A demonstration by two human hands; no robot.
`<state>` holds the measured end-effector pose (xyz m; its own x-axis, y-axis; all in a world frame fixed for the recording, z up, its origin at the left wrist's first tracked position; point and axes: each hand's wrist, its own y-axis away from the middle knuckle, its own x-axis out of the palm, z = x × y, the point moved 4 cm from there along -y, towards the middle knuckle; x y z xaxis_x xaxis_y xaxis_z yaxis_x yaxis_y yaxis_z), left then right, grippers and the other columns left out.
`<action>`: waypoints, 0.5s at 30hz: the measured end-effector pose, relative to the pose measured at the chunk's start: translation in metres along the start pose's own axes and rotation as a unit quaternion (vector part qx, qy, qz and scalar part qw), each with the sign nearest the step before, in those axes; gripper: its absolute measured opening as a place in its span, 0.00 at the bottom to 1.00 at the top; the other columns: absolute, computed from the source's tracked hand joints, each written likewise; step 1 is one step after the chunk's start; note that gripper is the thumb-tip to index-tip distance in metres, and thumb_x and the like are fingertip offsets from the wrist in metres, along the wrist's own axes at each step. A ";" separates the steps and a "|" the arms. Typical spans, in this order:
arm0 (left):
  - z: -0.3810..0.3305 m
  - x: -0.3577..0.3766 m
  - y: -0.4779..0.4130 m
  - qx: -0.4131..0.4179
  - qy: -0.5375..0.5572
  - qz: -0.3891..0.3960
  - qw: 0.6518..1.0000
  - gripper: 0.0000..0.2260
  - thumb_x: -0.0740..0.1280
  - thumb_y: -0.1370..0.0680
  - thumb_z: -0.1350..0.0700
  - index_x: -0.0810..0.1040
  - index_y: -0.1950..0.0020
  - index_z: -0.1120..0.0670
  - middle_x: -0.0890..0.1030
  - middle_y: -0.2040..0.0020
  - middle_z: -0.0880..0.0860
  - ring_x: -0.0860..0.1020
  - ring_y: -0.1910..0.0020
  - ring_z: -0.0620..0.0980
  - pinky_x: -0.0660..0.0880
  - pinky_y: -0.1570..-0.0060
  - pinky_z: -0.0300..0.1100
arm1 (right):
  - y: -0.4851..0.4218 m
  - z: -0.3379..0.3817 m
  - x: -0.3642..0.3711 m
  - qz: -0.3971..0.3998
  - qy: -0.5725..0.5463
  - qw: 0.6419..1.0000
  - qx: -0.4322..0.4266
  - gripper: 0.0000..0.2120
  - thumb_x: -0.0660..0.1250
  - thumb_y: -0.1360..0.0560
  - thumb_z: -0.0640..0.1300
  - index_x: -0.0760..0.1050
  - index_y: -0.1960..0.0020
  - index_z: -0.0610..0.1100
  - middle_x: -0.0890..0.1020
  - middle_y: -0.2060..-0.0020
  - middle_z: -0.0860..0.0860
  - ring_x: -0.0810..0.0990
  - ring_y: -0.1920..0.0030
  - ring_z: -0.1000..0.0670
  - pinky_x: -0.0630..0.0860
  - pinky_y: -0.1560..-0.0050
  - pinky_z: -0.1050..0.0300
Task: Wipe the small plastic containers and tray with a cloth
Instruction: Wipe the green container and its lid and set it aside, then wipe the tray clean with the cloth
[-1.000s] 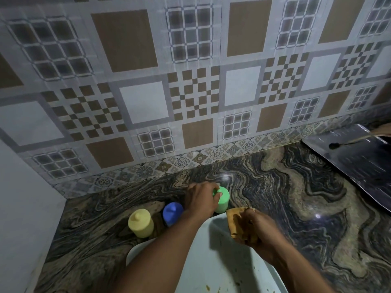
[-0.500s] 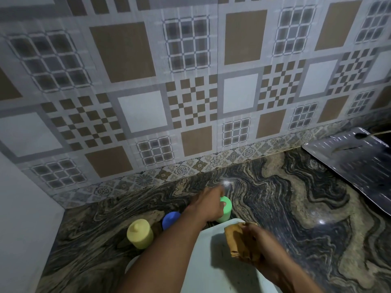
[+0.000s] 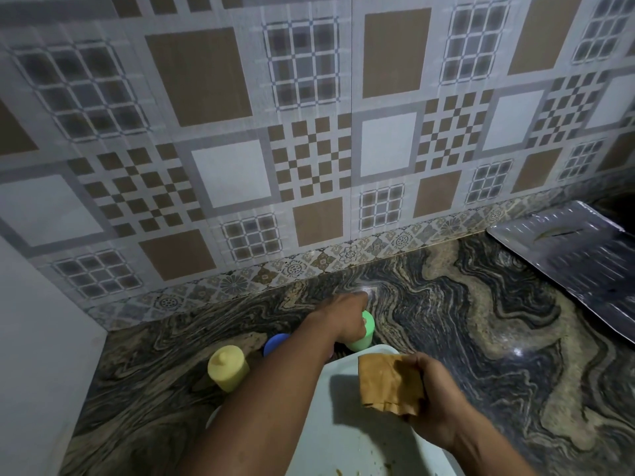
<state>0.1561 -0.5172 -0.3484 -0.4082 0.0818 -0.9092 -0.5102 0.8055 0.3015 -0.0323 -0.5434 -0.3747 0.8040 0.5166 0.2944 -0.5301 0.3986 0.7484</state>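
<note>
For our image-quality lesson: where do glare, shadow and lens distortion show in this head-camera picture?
Head view: glare spots shine on the countertop, one beyond the left hand gripping the green container; the right hand and its cloth cast a shadow on the tray; lines of the wall tiles bow, wide-angle distortion.

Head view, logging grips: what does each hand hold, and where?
Left hand grips the small green plastic container by its top; right hand holds the brown cloth by its right edge.
</note>
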 end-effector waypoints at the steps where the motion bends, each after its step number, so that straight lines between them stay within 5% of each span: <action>1: -0.002 0.000 -0.001 0.002 0.004 0.007 1.000 0.16 0.65 0.20 0.53 0.69 0.34 0.54 0.74 0.33 0.59 0.74 0.37 0.60 0.73 0.43 0.52 | 0.001 0.001 -0.001 0.010 -0.003 1.000 0.004 0.11 0.60 0.24 0.44 0.78 0.52 0.39 0.83 0.66 0.40 0.79 0.62 0.39 0.76 0.57 0.47; 8: 0.001 0.004 0.005 -0.009 0.011 -0.014 1.000 0.23 0.68 0.21 0.48 0.66 0.29 0.52 0.74 0.31 0.58 0.74 0.35 0.61 0.73 0.38 0.54 | 0.008 0.005 -0.001 0.089 0.021 0.996 0.013 0.13 0.58 0.21 0.34 0.80 0.49 0.32 0.85 0.56 0.34 0.86 0.63 0.38 0.83 0.61 0.43; 15: 0.017 0.003 0.022 -0.003 0.029 -0.071 0.997 0.30 0.70 0.23 0.47 0.62 0.23 0.48 0.69 0.26 0.54 0.67 0.27 0.57 0.68 0.30 0.54 | 0.018 -0.002 -0.001 0.105 0.017 0.994 0.014 0.10 0.63 0.22 0.35 0.79 0.44 0.33 0.85 0.53 0.35 0.86 0.62 0.38 0.84 0.59 0.42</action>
<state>0.1564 -0.4887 -0.3496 -0.3742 -0.0675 -0.9249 -0.5704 0.8032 0.1722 -0.0432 -0.5347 -0.3627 0.6669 0.6122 0.4248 -0.6765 0.2583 0.6896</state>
